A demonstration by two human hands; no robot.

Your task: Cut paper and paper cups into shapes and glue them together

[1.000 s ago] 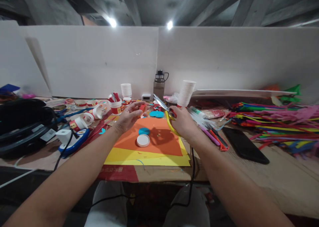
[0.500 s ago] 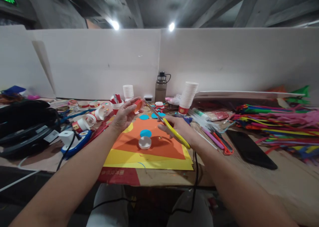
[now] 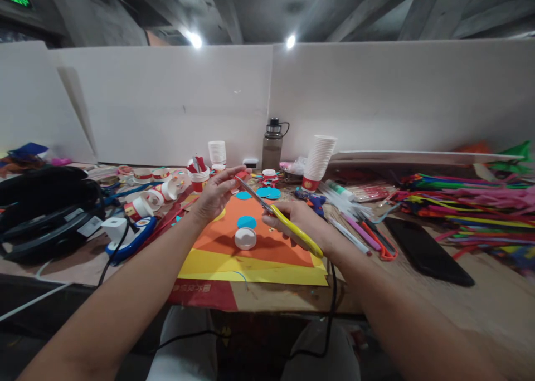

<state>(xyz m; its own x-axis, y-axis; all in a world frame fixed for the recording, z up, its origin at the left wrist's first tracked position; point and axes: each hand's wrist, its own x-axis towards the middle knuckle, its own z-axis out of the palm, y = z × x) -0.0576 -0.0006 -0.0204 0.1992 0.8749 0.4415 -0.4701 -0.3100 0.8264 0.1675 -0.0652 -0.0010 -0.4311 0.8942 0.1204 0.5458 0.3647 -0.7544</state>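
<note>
Left hand: the fingers of the left hand (image 3: 215, 193) pinch a small red piece (image 3: 239, 176), raised at the scissor tips.
Right hand: the right hand (image 3: 307, 220) is wrapped round yellow-handled scissors (image 3: 297, 231).
Cutting: blue discs (image 3: 246, 223) look finished; the red piece's final outline cannot be told; the orange sheet (image 3: 276, 252) below the grip looks largely uncut.
Tub: beyond the left hand, a paper tub (image 3: 199, 180) holds red items.
Bottle: beyond the grip, the bottle (image 3: 272, 151) is partly filled.
Cups: nested upright in a tall stack (image 3: 321, 155) beyond the right hand.
</note>
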